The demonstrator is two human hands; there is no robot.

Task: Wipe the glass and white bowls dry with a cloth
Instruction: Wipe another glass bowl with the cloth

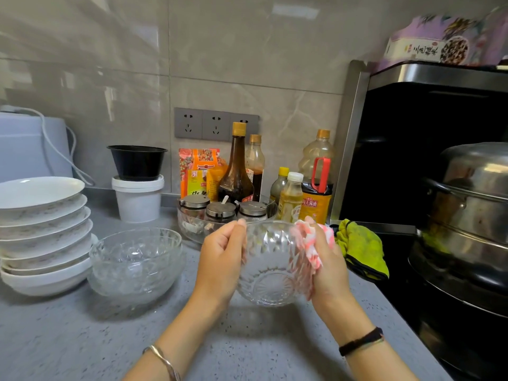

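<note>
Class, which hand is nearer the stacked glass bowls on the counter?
Left. The left hand grips the held bowl just right of the stack; the right hand, with the cloth, is across that bowl, farther right.

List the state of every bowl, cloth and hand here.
Held glass bowl: tilted, between both hands.
Left hand: grips the bowl's rim.
Right hand: presses pink cloth against the bowl.
Other glass bowls: nested upright on counter.
White bowls: stacked upright.
Green cloth: crumpled, untouched.
</note>
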